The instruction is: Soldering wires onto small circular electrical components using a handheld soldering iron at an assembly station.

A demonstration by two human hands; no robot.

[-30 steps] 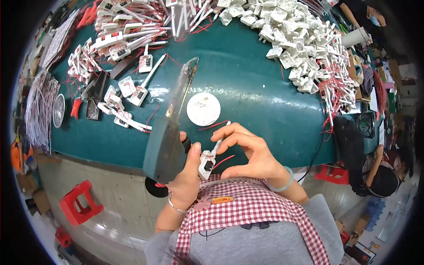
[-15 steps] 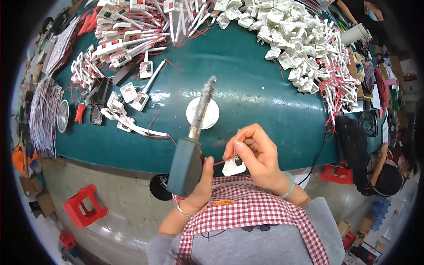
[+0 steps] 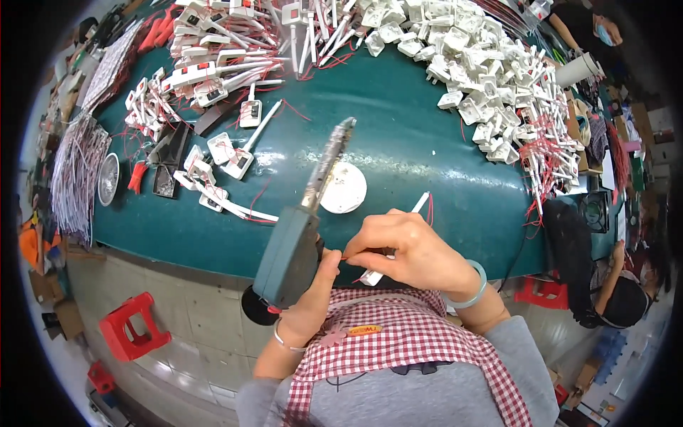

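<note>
The left hand [image 3: 313, 299] wraps the grip of a dark-teal soldering gun [image 3: 283, 252], thumb upward, the gun's tip slanting away over the table [image 3: 235, 245]. To its right, a red wire [image 3: 345, 258] sits in the right hand's [image 3: 405, 245] narrow thumb-and-finger pinch, knuckles up, with a white plastic housing [image 3: 371, 277] beneath the palm.

Green worktop [image 3: 427, 192] is glossy; I'm getting glare off its right half. Floor [image 3: 206, 334]: pale tiles, bright reflections lower left. I count three red plastic seats: a stool [image 3: 114, 338] on the left, a smaller stool [image 3: 102, 378] below it, a third seat [image 3: 544, 294] by the worktop's near edge, right. Cardboard box [image 3: 70, 325] at left. Rim clutter's too small for me to sort.
</note>
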